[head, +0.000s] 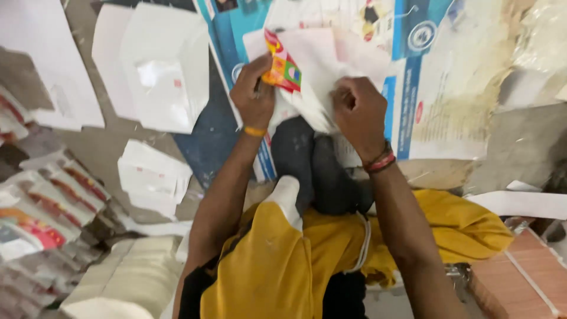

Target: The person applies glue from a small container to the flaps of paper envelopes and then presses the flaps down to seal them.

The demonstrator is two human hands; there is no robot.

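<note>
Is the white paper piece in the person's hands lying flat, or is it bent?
Bent: the white paper piece is creased and bunched between the left hand and right hand, its printed colourful flap turned up.

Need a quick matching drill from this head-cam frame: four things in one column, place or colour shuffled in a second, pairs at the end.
Things:
1. left hand
2. right hand
3. stack of white envelopes
4. brown box

Descriptions:
A. bottom right corner, white strap across it
B. red thread bands at the wrist, gripping white paper
C. on the floor, left of the left forearm
D. yellow band at the wrist, pinching a colourful printed piece

Pairs: 1-D, 2-B, 3-C, 4-A
</note>
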